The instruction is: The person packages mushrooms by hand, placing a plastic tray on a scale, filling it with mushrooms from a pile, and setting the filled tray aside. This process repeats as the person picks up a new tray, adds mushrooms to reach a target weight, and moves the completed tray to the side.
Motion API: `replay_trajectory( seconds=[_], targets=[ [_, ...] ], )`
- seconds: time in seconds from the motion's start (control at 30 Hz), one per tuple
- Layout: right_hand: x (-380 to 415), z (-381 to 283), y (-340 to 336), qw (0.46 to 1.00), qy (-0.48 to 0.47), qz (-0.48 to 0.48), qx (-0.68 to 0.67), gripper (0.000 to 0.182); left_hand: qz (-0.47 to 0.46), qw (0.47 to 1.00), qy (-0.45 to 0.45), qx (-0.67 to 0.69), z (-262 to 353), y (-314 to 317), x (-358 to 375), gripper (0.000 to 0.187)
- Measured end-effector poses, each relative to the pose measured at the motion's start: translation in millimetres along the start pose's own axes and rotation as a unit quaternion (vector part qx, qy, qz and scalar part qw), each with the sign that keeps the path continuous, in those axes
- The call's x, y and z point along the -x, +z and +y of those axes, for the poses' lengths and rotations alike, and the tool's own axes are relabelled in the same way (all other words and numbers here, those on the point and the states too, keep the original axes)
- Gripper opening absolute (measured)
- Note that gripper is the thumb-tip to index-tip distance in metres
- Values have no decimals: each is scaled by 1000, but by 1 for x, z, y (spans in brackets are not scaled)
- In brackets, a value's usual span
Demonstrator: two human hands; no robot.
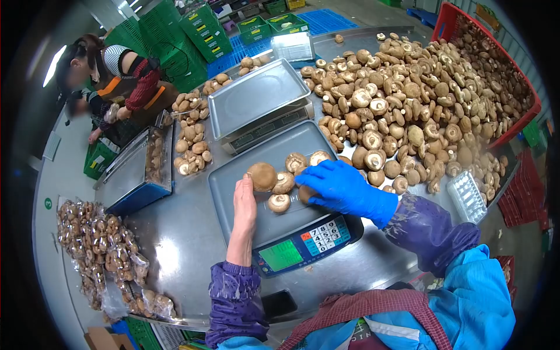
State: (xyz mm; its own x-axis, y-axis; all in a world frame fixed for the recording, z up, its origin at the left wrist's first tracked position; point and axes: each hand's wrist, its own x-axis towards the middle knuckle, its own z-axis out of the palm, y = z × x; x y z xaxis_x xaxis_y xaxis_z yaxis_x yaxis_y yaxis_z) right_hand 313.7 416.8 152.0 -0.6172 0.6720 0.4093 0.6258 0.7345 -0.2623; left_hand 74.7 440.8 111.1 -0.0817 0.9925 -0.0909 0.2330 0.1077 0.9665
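Observation:
My bare left hand (245, 201) is at the left of the grey weighing pan (233, 216), its fingers against a large brown-capped mushroom (262, 176); its thumb is hidden. My right hand (344, 189), in a blue glove, reaches in from the right with its fingers curled over a mushroom (305, 194) partly covered by them. Between the hands lie several mushrooms, among them a stem-up mushroom (279, 203) near the front. Below the pan, the digital scale (303, 245) has a lit green display and a number keypad.
A second scale (256, 96) stands behind. Loose mushrooms (402, 99) pile up at the right, spilling from a red crate (519, 76). Bagged mushrooms (99, 251) lie at the left. A clear plastic tray (466, 195) sits at the right edge. Another person (125, 76) works at the far left.

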Motion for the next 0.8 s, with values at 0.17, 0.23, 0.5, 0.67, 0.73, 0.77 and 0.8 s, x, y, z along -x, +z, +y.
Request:
replay_trajectory(
  seconds=[0.17,0.23,0.5,0.67,0.73,0.77,0.8],
  targets=[
    [27,19,-19,995,76,56,-6,56,6,979,-76,191,10,-2,2,49],
    [38,25,-20,994,98,37,13,61,34,966,-71,245,11,-1,2,47],
    [38,25,-21,971,212,5,-112,56,-8,994,14,-108,-5,-4,-11,38],
    [31,32,-41,973,203,-110,11,56,-18,999,9,48,9,5,0,33],
    [28,33,-32,970,189,-147,39,57,-21,999,23,37,16,15,7,33],
    [25,32,-29,965,172,-184,67,57,-20,999,38,26,20,18,10,33],
    [23,29,-26,971,169,-164,43,56,-26,998,40,28,22,20,12,33]
  ],
)
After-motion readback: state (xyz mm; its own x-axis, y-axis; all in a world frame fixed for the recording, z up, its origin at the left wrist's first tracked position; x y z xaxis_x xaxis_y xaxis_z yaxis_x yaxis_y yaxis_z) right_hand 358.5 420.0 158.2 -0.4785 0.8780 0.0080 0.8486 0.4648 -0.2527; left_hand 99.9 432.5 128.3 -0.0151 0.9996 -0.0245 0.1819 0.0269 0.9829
